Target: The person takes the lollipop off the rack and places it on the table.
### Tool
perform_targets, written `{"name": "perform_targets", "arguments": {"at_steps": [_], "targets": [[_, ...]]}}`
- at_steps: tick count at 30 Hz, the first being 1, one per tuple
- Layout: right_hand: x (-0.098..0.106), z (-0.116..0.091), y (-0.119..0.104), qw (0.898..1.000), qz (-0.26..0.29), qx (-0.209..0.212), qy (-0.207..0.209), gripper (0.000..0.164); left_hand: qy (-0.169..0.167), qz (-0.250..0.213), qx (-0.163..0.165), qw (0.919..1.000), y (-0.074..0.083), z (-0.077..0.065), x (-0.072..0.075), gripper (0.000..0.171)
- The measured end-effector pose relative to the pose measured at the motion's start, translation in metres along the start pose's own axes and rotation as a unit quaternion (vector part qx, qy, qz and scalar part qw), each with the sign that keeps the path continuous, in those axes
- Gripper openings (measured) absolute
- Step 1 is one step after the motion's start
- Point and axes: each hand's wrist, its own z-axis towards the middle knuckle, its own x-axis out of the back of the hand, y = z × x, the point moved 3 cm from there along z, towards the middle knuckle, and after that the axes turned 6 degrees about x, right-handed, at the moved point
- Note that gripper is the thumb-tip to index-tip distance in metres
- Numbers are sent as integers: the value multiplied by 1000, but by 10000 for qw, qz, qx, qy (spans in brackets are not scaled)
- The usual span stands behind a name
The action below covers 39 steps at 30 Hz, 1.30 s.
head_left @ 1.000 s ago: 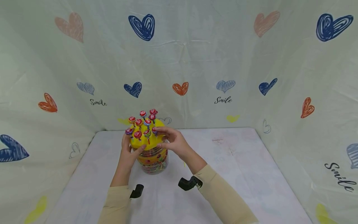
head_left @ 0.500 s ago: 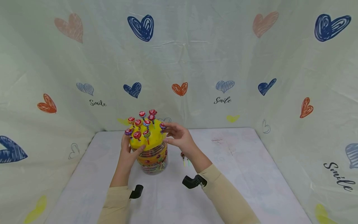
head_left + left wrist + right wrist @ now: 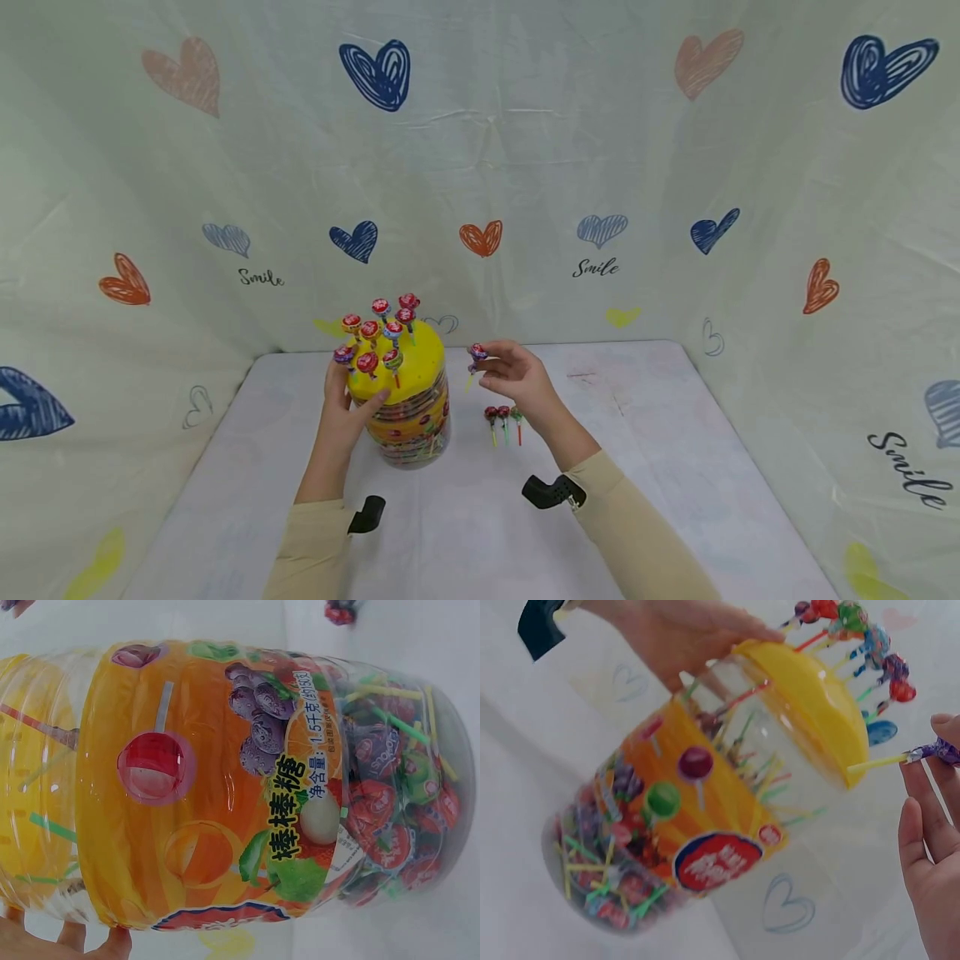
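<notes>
Two hands point(image 3: 344, 417) point(image 3: 517, 382), one jar point(image 3: 411, 431), nine lollipops point(image 3: 367, 364) atop, three beside (plus one handheld)

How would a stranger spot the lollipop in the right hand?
The table holds a clear jar with a yellow lid. Right of that lid in the head view, the right hand pinches a purple-wrapped lollipop on a yellow stick, the only one clear of jar, lid and table.

Purple-wrapped lollipop point(image 3: 477, 353), yellow stick point(image 3: 876, 763) downward, pinched in right hand point(image 3: 521, 379) beside orange-labelled jar point(image 3: 408, 429) on counter point(image 3: 630, 467); heads-up lollipops point(image 3: 371, 330) in yellow lid point(image 3: 422, 358).
</notes>
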Motion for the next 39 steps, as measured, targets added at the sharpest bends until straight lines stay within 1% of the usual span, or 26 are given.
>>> {"name": "perform_targets", "arguments": {"at_steps": [5, 8, 11, 14, 17, 22, 26, 28, 30, 34, 37, 39], "targets": [[15, -10, 10, 9998, -96, -122, 104, 36, 34, -45, 41, 10000, 0, 0, 0, 85], [27, -16, 19, 9988, -136, -336, 334, 35, 21, -41, 45, 10000, -1, 0, 0, 86], [40, -24, 29, 9956, -244, -647, 626, 35, -3, -46, 33, 10000, -1, 1, 0, 86], [50, -30, 38, 9920, -379, -895, 812, 37, -7, -37, 34, 10000, -1, 1, 1, 87], [57, -35, 45, 9895, -518, -1011, 894, 39, -13, -36, 4, 10000, -1, 1, 1, 87], [71, -42, 57, 9840, -755, -1218, 1054, 39, 11, 26, 70, 10000, 0, 2, 0, 86], [81, -47, 74, 9801, -727, -1383, 1228, 41, 45, 12, 11, 10000, 0, 1, 1, 86], [85, -50, 82, 9775, -717, -1479, 1325, 42, 64, -19, -13, 10000, 0, 2, 1, 86], [89, -53, 88, 9739, -788, -1584, 1422, 43, 69, -61, 37, 10000, 0, 2, 1, 87], [95, -59, 95, 9648, -1060, -1796, 1601, 45, 62, -90, 101, 9999, 0, 2, -1, 86], [101, -64, 101, 9584, -1295, -1944, 1640, 48, 56, -99, 117, 9999, 0, 2, -1, 85], [106, -67, 106, 9518, -1526, -2071, 1667, 49, 48, -123, 112, 9998, -1, 2, -1, 86]]}}
